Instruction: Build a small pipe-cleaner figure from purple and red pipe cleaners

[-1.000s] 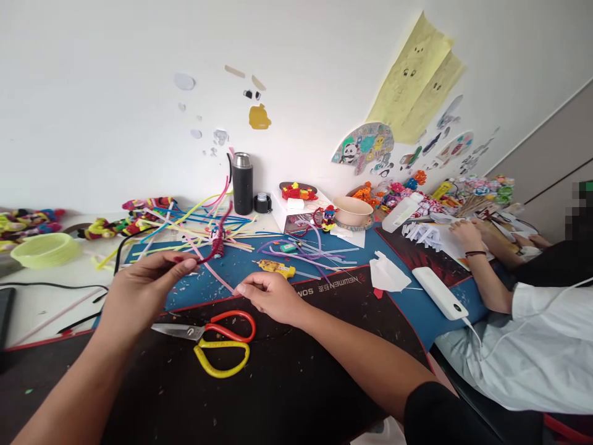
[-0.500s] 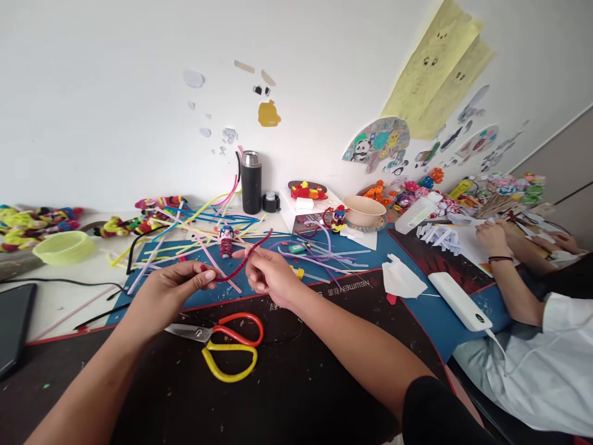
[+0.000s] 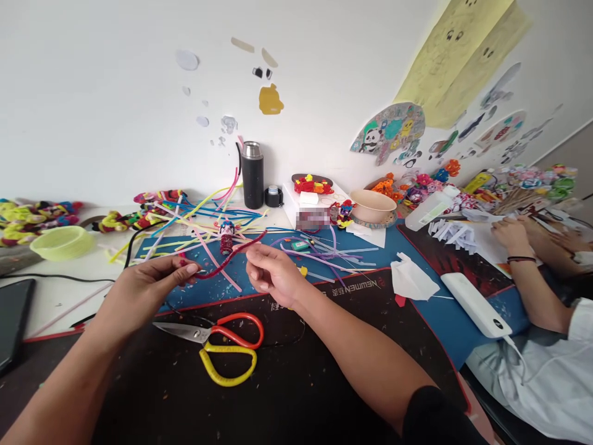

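Observation:
A dark red pipe cleaner (image 3: pixel 221 267) rises to the right from my left hand (image 3: pixel 160 281), whose thumb and fingers are pinched shut on its lower end. My right hand (image 3: pixel 273 272) is beside the strand, fingers loosely bent and apart; its index fingertip is close to the pipe cleaner, and whether they touch is unclear. The strand's far end sticks up free above that hand. Just behind stands a small pipe-cleaner figure (image 3: pixel 227 236) with a dark red body and a blue and pink head. Scissors (image 3: pixel 204 334) with one red and one yellow handle lie below my hands.
Loose pipe cleaners (image 3: pixel 199 216) cover the blue mat behind. A black flask (image 3: pixel 252 176) stands by the wall, a beige bowl (image 3: pixel 373 207) right of it. At right are a white power bank (image 3: pixel 475 306) and a co-worker's hand (image 3: pixel 509 238). A phone (image 3: pixel 16 321) lies left.
My left hand has moved left and slightly down with the pipe cleaner. My right hand's fingers have loosened, and more of the strand shows between the hands. The view has shifted a little.

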Demonstrator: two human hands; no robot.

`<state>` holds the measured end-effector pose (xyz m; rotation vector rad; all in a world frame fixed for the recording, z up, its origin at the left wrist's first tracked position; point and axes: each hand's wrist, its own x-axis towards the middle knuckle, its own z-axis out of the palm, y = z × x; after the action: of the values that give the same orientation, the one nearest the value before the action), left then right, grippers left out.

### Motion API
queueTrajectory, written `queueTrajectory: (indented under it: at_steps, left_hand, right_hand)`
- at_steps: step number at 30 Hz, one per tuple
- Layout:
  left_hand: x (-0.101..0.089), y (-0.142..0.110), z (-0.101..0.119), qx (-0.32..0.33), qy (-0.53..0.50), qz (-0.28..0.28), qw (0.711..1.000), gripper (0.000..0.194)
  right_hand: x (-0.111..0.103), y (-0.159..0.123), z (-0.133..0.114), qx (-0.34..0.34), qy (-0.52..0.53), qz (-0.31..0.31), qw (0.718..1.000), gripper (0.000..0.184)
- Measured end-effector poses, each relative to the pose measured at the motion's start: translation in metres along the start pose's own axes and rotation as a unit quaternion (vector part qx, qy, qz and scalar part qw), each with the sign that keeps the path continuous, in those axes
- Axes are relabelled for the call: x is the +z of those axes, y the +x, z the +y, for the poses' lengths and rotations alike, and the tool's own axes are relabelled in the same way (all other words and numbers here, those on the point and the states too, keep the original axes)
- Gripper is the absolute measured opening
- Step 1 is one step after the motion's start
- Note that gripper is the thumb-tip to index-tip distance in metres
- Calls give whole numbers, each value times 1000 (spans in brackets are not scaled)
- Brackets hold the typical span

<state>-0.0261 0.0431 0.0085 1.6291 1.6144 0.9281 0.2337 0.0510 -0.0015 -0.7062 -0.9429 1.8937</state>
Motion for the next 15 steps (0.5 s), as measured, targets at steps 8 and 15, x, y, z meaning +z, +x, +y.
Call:
queueTrajectory:
  at_steps: [8, 15]
  left_hand:
    - [2, 0, 3, -9, 14, -44, 999, 63]
    - [3, 3, -9, -1, 39, -64, 997, 59]
  right_hand:
    - [-5, -4, 2, -1, -21, -4, 1000, 51]
    - [-10, 0, 4, -41, -48, 34, 997, 49]
